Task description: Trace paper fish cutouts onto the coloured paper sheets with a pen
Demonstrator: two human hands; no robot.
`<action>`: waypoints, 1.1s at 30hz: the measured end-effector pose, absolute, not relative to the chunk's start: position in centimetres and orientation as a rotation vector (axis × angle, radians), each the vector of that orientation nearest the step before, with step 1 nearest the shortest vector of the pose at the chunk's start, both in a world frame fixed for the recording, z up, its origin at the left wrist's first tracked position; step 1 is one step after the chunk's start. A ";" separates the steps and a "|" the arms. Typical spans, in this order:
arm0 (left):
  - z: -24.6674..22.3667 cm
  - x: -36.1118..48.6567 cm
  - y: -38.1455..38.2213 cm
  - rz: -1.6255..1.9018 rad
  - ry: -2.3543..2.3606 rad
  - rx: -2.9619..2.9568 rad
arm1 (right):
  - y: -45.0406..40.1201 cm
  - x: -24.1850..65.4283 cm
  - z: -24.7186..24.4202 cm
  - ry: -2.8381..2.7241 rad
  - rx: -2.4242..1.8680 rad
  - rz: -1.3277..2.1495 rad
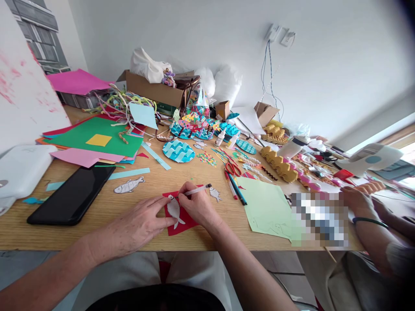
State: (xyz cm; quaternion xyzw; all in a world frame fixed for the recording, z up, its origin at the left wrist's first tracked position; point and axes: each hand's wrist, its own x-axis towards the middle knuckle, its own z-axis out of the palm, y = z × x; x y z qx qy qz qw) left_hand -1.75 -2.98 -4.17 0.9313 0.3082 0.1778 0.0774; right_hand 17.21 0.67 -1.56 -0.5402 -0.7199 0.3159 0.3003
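While the left hand (pixel 142 220) is steadying a grey paper fish cutout (pixel 174 209) on a red paper sheet (pixel 186 218), the right hand (pixel 197 205) is working at its edge. Clock bearings are running from the red sheet, with 12 pointing away from the wearer.

Left hand: thumb and fingers are spreading apart, the tips pressing down at the fish. Right hand: fingers are pinching a slim white pen (pixel 198 189), its dark end pointing toward 2 o'clock; the writing tip is hiding behind the fingers. The fish is lying on the red sheet, between the two hands, its forked tail pointing toward the wearer. The sheet is resting on the light wooden counter (pixel 162 179).

Surroundings: a white paper fish with drawn scales (pixel 129 185) is lying at 10 o'clock; a small patterned paper fish (pixel 215 194) is lying at 2, near the right hand. A black glossy flat device (pixel 74 194) is resting at 9. Red-handled scissors (pixel 232 169) are lying at 2, just beside a red marker (pixel 231 185) and a teal marker (pixel 238 190). A pale green paper sheet (pixel 266 207), bearing faint fish outlines, is spreading at 3. A round blue disc with wavy strips (pixel 178 150) is sitting at 12. Farther out at 3, another person's hand (pixel 356 201) is showing.
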 end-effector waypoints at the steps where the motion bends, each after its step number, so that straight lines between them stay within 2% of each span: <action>1: -4.1 -1.7 -3.0 0.534 0.926 2.793 | 0.6 17.3 -1.6 -1.909 -1.431 0.839; 9: -4.4 -1.8 -3.0 0.527 0.942 2.791 | -0.5 17.9 -1.6 -1.860 -1.435 0.897; 33: -4.6 -2.2 -3.1 0.430 0.968 2.905 | -3.6 18.5 -1.9 -1.907 -1.420 0.751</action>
